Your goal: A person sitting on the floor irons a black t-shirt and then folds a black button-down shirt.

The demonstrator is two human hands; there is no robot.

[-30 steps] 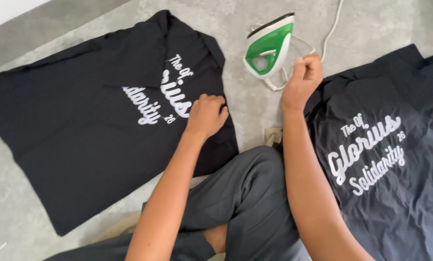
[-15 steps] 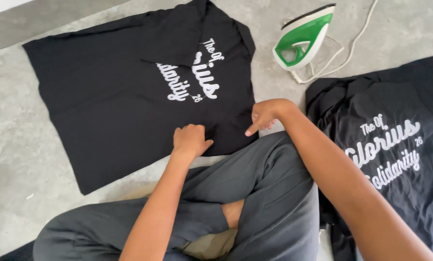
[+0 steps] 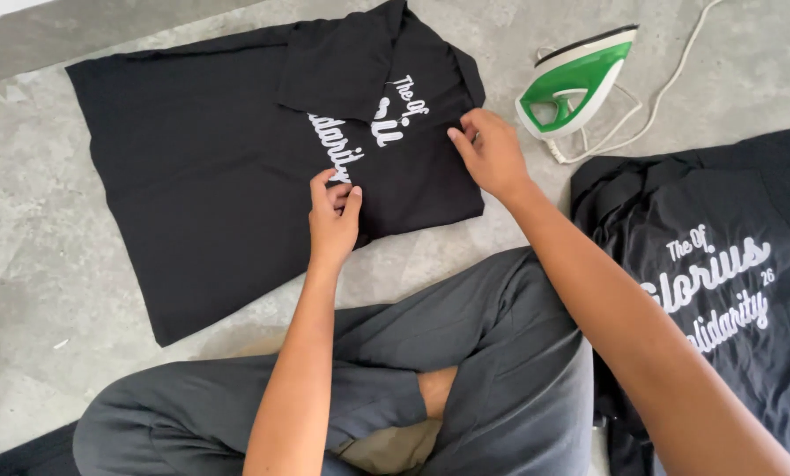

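Seated cross-legged, a person extends both bare forearms forward and down. The left hand (image 3: 333, 211) lies knuckles up, its fingers curled inward with the tips pinched together. The right hand (image 3: 490, 152) reaches farther out, its arm crossing diagonally from the lower right, with fingers bent and thumb tucked toward them. The two hands are near each other but apart.

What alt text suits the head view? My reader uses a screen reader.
Both hands, left hand and right hand, pinch a black printed shirt spread on a grey floor. A green-and-white iron and another black shirt lie right.
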